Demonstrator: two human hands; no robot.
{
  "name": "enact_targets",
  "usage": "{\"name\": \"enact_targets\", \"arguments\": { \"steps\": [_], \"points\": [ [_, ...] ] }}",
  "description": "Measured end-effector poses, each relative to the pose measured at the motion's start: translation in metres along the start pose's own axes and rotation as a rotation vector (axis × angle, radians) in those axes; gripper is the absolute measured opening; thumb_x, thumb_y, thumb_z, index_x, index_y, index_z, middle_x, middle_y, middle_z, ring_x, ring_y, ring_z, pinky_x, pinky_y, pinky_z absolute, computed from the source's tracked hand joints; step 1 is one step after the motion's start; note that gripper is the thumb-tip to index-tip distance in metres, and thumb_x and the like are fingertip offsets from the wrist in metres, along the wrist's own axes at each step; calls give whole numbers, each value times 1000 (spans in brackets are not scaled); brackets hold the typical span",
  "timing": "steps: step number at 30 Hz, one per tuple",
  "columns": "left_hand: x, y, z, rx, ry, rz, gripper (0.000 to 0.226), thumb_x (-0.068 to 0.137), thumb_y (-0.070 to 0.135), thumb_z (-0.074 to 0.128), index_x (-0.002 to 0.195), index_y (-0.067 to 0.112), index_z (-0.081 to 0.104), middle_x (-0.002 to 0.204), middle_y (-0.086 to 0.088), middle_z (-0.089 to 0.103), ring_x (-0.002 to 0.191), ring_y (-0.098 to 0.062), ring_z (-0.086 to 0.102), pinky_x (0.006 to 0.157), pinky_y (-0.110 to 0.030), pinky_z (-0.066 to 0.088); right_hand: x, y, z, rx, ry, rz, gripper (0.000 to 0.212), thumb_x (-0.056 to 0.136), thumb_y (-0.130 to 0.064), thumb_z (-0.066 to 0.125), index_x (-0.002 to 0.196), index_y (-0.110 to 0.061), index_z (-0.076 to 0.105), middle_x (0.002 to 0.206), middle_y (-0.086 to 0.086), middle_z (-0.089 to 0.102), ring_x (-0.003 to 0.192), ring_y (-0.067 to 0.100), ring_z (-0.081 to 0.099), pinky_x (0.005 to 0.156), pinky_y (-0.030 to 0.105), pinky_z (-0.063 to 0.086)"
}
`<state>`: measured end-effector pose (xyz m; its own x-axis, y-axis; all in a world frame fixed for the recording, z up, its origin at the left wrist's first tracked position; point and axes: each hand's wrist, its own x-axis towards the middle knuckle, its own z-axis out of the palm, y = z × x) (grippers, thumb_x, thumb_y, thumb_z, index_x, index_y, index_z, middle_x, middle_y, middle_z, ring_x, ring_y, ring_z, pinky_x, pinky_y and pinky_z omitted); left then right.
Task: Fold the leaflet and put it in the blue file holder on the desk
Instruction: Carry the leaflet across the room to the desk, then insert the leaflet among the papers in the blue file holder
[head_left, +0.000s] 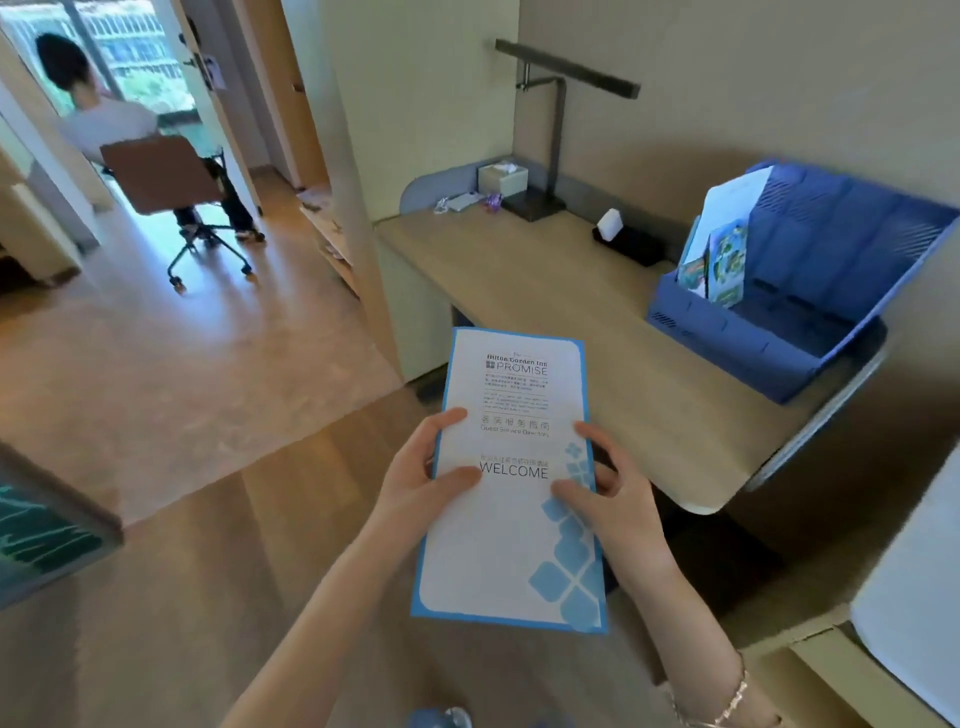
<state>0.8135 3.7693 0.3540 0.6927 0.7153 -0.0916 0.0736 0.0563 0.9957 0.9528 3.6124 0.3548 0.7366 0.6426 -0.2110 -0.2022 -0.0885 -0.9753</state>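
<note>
I hold a tall white leaflet (511, 530) with a blue border and the word WELCOME, upright in front of me over the floor. My left hand (421, 475) grips its left edge, thumb on the front. My right hand (610, 493) grips the right edge the same way. The leaflet looks folded flat into one narrow panel. The blue file holder (810, 291) stands on the wooden desk (561, 306) at the right, with a few papers upright in its left slot (724, 249). The holder is well beyond the leaflet, up and to the right.
A black desk lamp (556, 130), a tissue box (503, 177) and a small black tray with a white item (621, 236) sit at the desk's back. A person sits on a wheeled chair (166, 182) in the far doorway. A white surface (914, 613) lies at the right edge.
</note>
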Motion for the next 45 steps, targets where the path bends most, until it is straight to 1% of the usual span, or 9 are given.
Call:
{"name": "enact_targets", "arguments": {
  "steps": [5, 8, 13, 18, 24, 32, 36, 42, 45],
  "points": [
    [100, 14, 10, 55, -191, 9, 57, 66, 7, 69, 111, 40, 61, 118, -9, 67, 100, -26, 67, 85, -42, 56, 52, -18, 1, 8, 180, -46, 59, 84, 7, 69, 128, -27, 54, 95, 5, 78, 89, 34, 74, 78, 46, 62],
    [147, 12, 34, 76, -289, 8, 57, 65, 6, 69, 109, 41, 62, 117, -4, 68, 96, -17, 66, 82, -33, 55, 79, -22, -12, 14, 287, -49, 58, 84, 7, 69, 129, -26, 53, 91, -2, 78, 87, 31, 75, 72, 38, 64],
    [218, 4, 90, 67, -435, -69, 59, 63, 5, 69, 116, 31, 61, 115, 1, 71, 100, -13, 68, 85, -29, 53, 129, -16, -49, 44, 465, -30, 58, 81, 11, 69, 126, -25, 55, 97, 6, 78, 90, 35, 74, 81, 52, 61],
    [292, 5, 148, 91, -553, -75, 58, 71, -6, 72, 115, 30, 61, 104, 15, 73, 89, -1, 68, 76, -19, 53, 192, -20, -91, 83, 577, -18, 57, 81, 13, 68, 121, -26, 57, 91, 2, 78, 88, 37, 73, 78, 53, 61],
    [371, 28, 207, 135, -671, -66, 61, 65, 6, 71, 120, 27, 59, 108, -2, 74, 89, -8, 69, 74, -20, 53, 254, -48, -131, 124, 666, -35, 58, 81, 16, 67, 121, -25, 57, 95, 7, 78, 86, 34, 74, 75, 47, 63],
    [444, 30, 260, 152, -810, -81, 60, 67, 7, 70, 119, 33, 58, 110, 2, 74, 93, -9, 69, 79, -24, 54, 309, -62, -159, 151, 793, -4, 58, 81, 13, 68, 123, -26, 57, 94, 1, 79, 88, 36, 73, 80, 55, 60],
    [472, 22, 272, 170, -888, -94, 59, 70, 8, 73, 121, 33, 57, 113, 1, 72, 99, -11, 69, 85, -30, 54, 330, -61, -160, 160, 865, 31, 58, 81, 12, 70, 122, -25, 57, 94, 0, 78, 88, 33, 74, 80, 54, 60],
    [516, 28, 286, 168, -1044, -84, 55, 85, -11, 62, 127, 24, 54, 115, -1, 71, 95, -5, 68, 79, -20, 53, 355, -74, -164, 194, 933, 46, 57, 82, 6, 72, 121, -33, 57, 91, -3, 77, 85, 28, 76, 75, 51, 62],
    [535, 32, 297, 177, -1095, -48, 58, 77, -2, 67, 125, 28, 54, 114, 1, 73, 101, -12, 68, 85, -28, 55, 365, -81, -172, 199, 956, 31, 60, 82, 8, 71, 124, -32, 56, 93, -5, 78, 85, 26, 76, 73, 49, 63]
  ]
}}
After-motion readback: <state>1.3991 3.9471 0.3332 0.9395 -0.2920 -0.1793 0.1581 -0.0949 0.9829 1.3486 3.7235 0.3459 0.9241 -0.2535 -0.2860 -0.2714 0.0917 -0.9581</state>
